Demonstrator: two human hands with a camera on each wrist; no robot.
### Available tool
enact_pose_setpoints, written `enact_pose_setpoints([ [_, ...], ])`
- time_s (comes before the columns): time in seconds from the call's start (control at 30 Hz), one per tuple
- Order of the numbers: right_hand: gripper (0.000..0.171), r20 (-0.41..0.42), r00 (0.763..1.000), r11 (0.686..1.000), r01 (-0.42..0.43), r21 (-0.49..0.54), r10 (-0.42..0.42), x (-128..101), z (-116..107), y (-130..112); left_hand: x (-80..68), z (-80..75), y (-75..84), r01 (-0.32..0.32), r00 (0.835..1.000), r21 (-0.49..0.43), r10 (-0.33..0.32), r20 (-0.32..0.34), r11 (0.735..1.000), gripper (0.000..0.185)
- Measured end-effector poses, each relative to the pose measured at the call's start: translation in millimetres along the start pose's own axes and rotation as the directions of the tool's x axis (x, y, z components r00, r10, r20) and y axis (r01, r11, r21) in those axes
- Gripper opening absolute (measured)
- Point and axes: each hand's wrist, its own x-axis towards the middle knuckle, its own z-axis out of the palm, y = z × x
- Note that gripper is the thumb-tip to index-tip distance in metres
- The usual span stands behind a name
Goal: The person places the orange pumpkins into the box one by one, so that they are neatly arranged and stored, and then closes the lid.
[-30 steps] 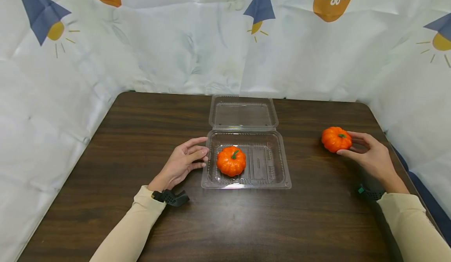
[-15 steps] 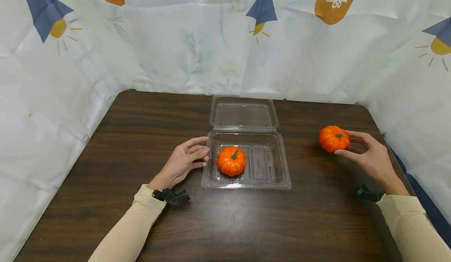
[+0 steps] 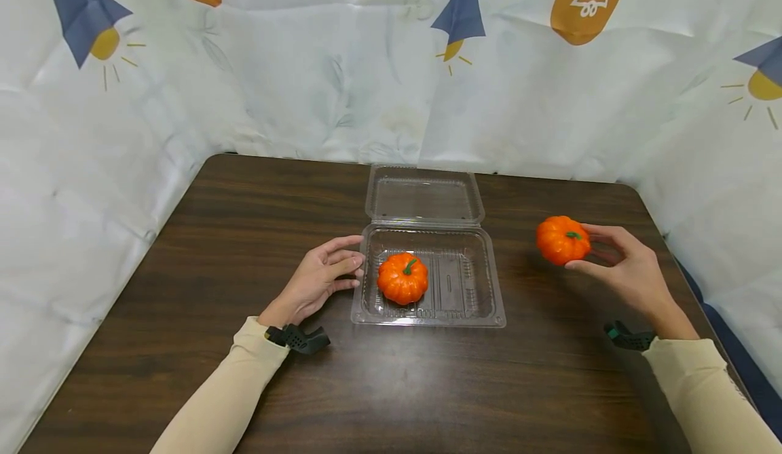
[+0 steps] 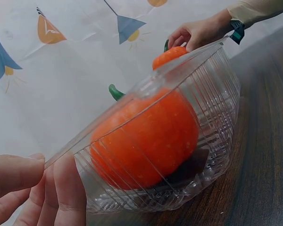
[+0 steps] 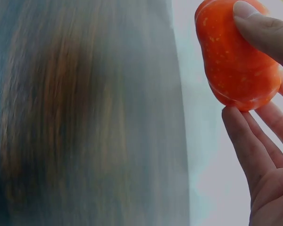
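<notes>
A clear plastic clamshell box [image 3: 464,315] lies with its lid [image 3: 424,196] folded back on the table. In its left half sits a small orange pumpkin [image 3: 402,279] with a green stem. My left hand [image 3: 314,281] pinches the box's left rim between thumb and fingers, plain in the left wrist view, where the rim [image 4: 61,153] runs from the fingertips. To the right of the box, my right hand [image 3: 626,264] holds a second orange pumpkin [image 3: 559,240] above the table. The right wrist view shows thumb and fingers on opposite sides of this pumpkin [image 5: 236,56].
The dark wood-grain table [image 3: 391,393] has rounded far corners. A white printed cloth [image 3: 275,67] hangs behind it and along both sides. Each wrist wears a black strap, the left strap [image 3: 299,338] lying near the box's front left corner.
My right hand has moved left with its pumpkin, toward the box. The left hand keeps its place on the rim, and the pumpkin in the box has stayed put.
</notes>
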Motion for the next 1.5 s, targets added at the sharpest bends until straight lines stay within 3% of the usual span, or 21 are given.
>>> enact_pose_setpoints([
  [0.4,0.070,0.016,0.993,0.991,0.116,0.058,-0.118,5,17,-28,-0.3,-0.3,-0.8,-0.001,1.000,-0.020,0.001,0.005,1.000,0.059],
  [0.93,0.074,0.061,0.955,0.944,0.275,0.183,-0.290,13,42,-59,0.0,-0.3,0.1,0.002,1.000,-0.021,-0.002,0.002,1.000,0.059],
  [1.5,0.076,0.163,0.926,0.919,0.293,0.264,-0.342,18,65,-79,0.7,-0.1,-0.8,0.000,1.000,-0.012,0.000,-0.004,1.000,0.058],
])
